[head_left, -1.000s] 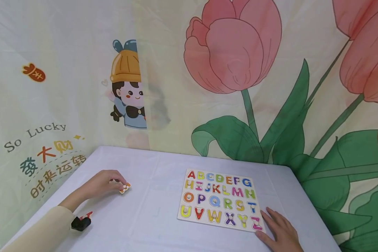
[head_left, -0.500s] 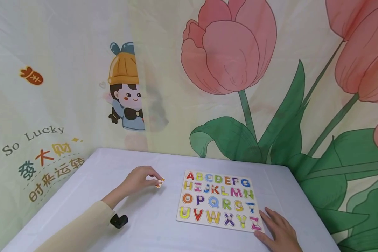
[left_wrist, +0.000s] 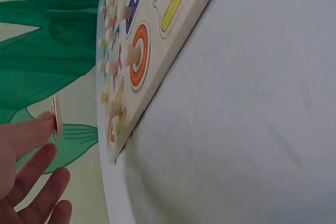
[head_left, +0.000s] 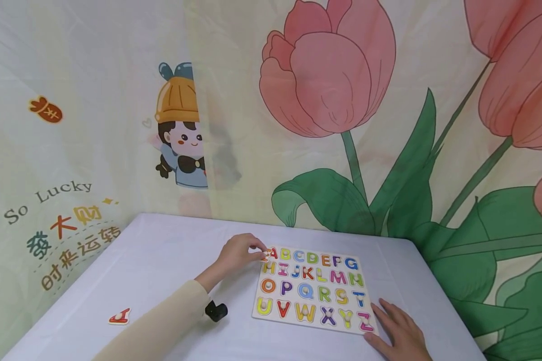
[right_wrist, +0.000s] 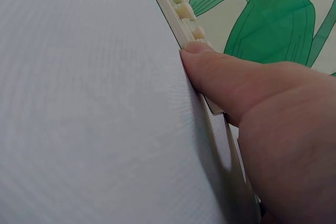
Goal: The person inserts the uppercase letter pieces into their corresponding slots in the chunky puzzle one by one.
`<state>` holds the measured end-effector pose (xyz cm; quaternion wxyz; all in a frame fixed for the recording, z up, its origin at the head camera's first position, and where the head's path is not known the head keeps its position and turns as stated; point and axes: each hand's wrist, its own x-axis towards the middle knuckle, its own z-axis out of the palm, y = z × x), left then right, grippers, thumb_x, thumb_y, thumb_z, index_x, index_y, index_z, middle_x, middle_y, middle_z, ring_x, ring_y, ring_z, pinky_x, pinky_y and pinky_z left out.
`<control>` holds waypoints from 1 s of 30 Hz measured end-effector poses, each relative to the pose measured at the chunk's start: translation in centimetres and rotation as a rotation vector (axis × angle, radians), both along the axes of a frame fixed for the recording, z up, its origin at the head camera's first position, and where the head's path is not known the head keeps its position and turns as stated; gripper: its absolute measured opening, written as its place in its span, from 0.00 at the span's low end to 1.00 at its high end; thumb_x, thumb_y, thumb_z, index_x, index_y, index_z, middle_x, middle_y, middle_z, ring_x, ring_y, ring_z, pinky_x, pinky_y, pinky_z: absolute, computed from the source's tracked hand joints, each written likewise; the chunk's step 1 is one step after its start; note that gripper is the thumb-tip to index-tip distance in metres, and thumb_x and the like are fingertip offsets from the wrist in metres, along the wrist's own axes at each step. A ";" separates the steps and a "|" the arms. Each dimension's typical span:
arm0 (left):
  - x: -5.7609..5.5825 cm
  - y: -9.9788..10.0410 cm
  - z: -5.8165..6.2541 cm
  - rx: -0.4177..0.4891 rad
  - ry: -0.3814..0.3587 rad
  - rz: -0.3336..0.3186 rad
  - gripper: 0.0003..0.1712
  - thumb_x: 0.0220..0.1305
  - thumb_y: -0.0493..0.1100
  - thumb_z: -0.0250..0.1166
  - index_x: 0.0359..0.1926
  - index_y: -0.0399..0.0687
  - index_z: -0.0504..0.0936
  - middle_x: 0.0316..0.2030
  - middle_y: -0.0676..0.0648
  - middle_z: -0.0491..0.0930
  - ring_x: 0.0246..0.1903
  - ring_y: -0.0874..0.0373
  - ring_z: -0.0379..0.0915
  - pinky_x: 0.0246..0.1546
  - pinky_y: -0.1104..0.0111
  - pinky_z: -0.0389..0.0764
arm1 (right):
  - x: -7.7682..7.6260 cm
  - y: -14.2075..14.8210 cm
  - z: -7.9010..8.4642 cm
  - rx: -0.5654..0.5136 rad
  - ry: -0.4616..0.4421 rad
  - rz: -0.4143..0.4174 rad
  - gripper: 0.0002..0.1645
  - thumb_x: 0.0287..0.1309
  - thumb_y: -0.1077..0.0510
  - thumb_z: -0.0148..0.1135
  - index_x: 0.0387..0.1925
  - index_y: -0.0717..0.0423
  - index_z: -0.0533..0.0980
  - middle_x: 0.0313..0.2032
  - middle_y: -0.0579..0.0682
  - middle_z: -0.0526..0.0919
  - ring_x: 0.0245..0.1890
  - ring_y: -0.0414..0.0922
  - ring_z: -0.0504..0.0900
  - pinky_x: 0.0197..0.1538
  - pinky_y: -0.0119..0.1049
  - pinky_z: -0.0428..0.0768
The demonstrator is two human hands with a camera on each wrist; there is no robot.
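In the head view, my left hand [head_left: 240, 253] is at the upper left corner of a wooden alphabet puzzle board [head_left: 256, 301]. Its thumb and fingertips pinch a small letter piece [head_left: 266, 255] with orange on it. The left wrist view shows this piece [left_wrist: 57, 117] edge-on, so its letter cannot be read; the other fingers are spread loosely. My right hand [head_left: 401, 328] rests at the board's lower right corner, fingers extended along the side. The right wrist view shows its thumb [right_wrist: 210, 69] straight against the board's edge [right_wrist: 170, 19].
A red letter A piece [head_left: 119, 317] lies on the white tabletop [head_left: 171, 271], left of my left sleeve [head_left: 162, 321]. Letters with knobs fill rows on the board. A black device [head_left: 216, 311] is beside the left forearm. A tulip-printed cloth [head_left: 235, 125] hangs behind the table.
My left hand has moved right across the table, carrying the letter piece to the board's upper left corner. The red A piece has come into view from behind the arm. The right hand stays put.
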<state>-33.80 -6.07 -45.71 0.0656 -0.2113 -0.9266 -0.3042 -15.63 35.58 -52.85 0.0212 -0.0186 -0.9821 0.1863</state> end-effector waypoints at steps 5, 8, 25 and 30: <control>-0.1 2.2 -0.4 0.016 -0.042 0.022 0.07 0.65 0.48 0.78 0.43 0.62 0.93 0.41 0.57 0.86 0.47 0.55 0.79 0.51 0.59 0.79 | 0.2 0.1 -0.4 0.010 0.025 0.003 0.59 0.56 0.20 0.66 0.75 0.57 0.72 0.75 0.64 0.67 0.71 0.71 0.61 0.63 0.85 0.60; -0.1 3.3 -0.5 0.023 -0.062 0.027 0.06 0.65 0.49 0.78 0.43 0.62 0.93 0.42 0.56 0.86 0.48 0.53 0.79 0.51 0.59 0.79 | 0.3 0.2 -0.5 0.007 0.027 0.008 0.59 0.56 0.20 0.67 0.74 0.57 0.72 0.75 0.65 0.67 0.70 0.71 0.62 0.63 0.85 0.60; 0.1 9.0 -0.8 0.089 -0.098 0.035 0.03 0.67 0.52 0.76 0.40 0.64 0.92 0.45 0.56 0.85 0.44 0.60 0.74 0.48 0.62 0.78 | 0.1 0.1 -0.2 0.011 0.039 0.017 0.57 0.58 0.23 0.68 0.74 0.58 0.72 0.74 0.65 0.67 0.71 0.71 0.62 0.63 0.85 0.59; -0.1 10.9 -1.0 0.057 -0.054 0.032 0.03 0.67 0.51 0.76 0.39 0.61 0.92 0.43 0.54 0.85 0.41 0.61 0.74 0.45 0.63 0.78 | 0.1 0.1 -0.2 0.009 0.030 0.017 0.58 0.58 0.22 0.68 0.75 0.58 0.72 0.75 0.65 0.66 0.71 0.71 0.61 0.63 0.84 0.59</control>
